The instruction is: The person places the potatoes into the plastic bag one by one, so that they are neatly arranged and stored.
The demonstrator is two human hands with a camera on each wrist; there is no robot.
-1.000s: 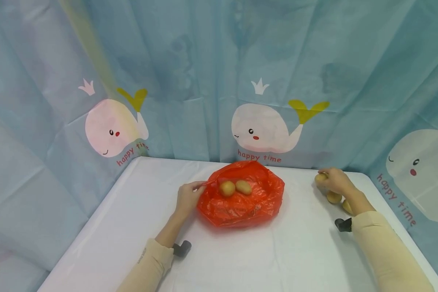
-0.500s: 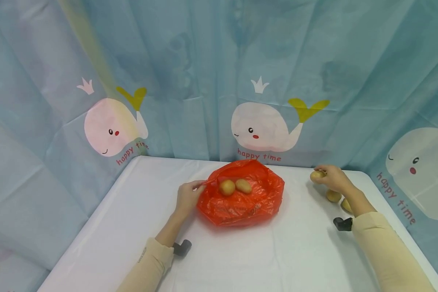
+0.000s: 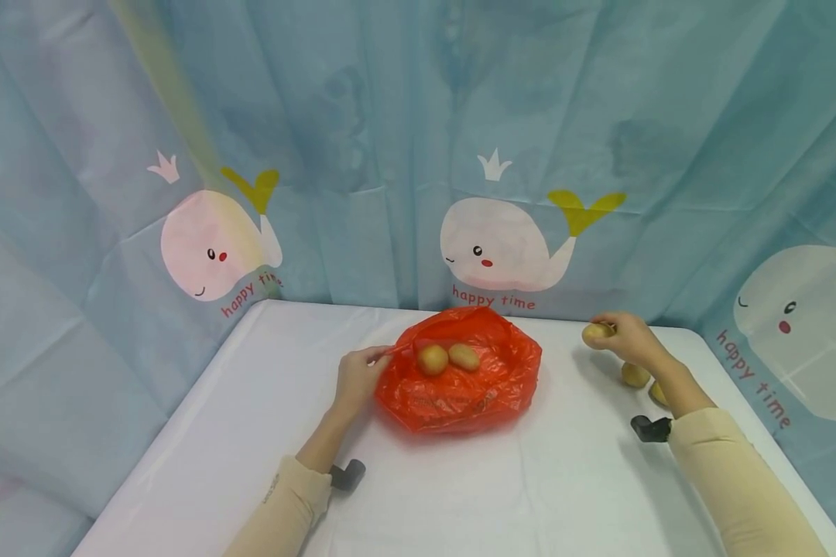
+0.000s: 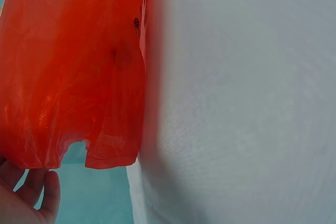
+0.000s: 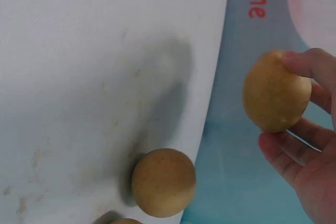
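A red plastic bag [image 3: 453, 406] lies with its mouth spread on the white table, and two potatoes [image 3: 464, 357] show inside it. My left hand [image 3: 356, 379] pinches the bag's left edge; in the left wrist view the fingers of the left hand [image 4: 31, 195] are at the bag's rim. Above the table on the far right, my right hand [image 3: 634, 339] grips a potato [image 5: 275, 92] between thumb and fingers. Beneath the right wrist, two more potatoes sit on the table, one round potato [image 5: 164, 183] and another partly hidden potato [image 3: 658, 393].
A blue curtain [image 3: 390, 155] printed with whales hangs behind and beside the white table [image 3: 460, 495]. Small dirt specks mark the cloth near the loose potatoes. Each wrist carries a black camera mount [image 3: 649, 428].
My right hand has lifted the potato and carried it slightly left, away from the two others. The left hand and the bag have stayed in place.
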